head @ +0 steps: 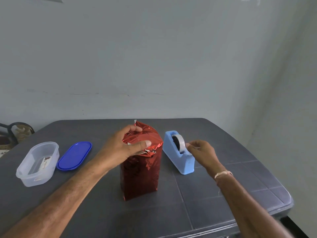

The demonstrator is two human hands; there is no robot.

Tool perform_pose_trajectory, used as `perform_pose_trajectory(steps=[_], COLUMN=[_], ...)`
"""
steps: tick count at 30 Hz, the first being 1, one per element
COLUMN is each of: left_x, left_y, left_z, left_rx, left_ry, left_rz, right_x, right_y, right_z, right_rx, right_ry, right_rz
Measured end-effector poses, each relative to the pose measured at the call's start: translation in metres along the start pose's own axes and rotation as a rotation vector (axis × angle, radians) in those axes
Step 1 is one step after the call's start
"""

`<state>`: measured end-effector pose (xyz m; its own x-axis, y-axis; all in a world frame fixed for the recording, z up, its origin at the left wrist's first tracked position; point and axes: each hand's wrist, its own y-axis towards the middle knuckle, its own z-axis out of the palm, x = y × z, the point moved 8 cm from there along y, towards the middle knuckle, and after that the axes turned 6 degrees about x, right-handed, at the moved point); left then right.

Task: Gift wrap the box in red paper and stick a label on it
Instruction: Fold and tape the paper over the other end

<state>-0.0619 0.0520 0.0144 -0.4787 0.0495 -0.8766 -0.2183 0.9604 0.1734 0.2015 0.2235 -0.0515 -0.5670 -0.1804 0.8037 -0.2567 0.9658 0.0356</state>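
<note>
A tall box wrapped in shiny red paper (141, 172) stands upright at the middle of the dark table (223, 186). My left hand (123, 145) lies over its top, fingers and thumb pressing the folded paper flaps down. To the right stands a light blue tape dispenser (178, 158) with a roll of clear tape (179, 143). My right hand (200, 150) is at the roll, thumb and forefinger pinching the tape end. A label (45, 162) lies inside the clear plastic container (36, 164) on the left.
A blue oval lid (74, 155) lies beside the clear container. The table's back edge meets a pale wall, and its right and front edges are close to my right arm. A dark chair back (10, 133) shows at far left.
</note>
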Motion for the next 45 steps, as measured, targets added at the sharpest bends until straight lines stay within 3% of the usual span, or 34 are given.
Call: perform_pose_trajectory(steps=[2,6,12,28,45], left_x=[0.0,0.0,0.001,-0.001,0.004], left_y=[-0.001,-0.001,0.0,-0.003,-0.002], left_z=[0.0,-0.002,0.0,0.001,0.0], left_rx=[-0.002,-0.009,-0.003,0.006,0.016], left_ry=[0.002,-0.003,-0.018,-0.043,-0.031], left_rz=[-0.006,-0.005,-0.005,-0.001,-0.034], right_x=[-0.025,-0.041,-0.036,-0.044,-0.057], right_y=[0.017,0.032,0.038,0.021,0.007], right_z=[0.002,0.018,0.012,0.02,0.022], right_rx=[0.084,0.265,0.329,0.258,0.188], right_ry=[-0.024,0.218,0.297,0.576,0.578], right_rz=[0.099,0.183,0.267,0.374,0.369])
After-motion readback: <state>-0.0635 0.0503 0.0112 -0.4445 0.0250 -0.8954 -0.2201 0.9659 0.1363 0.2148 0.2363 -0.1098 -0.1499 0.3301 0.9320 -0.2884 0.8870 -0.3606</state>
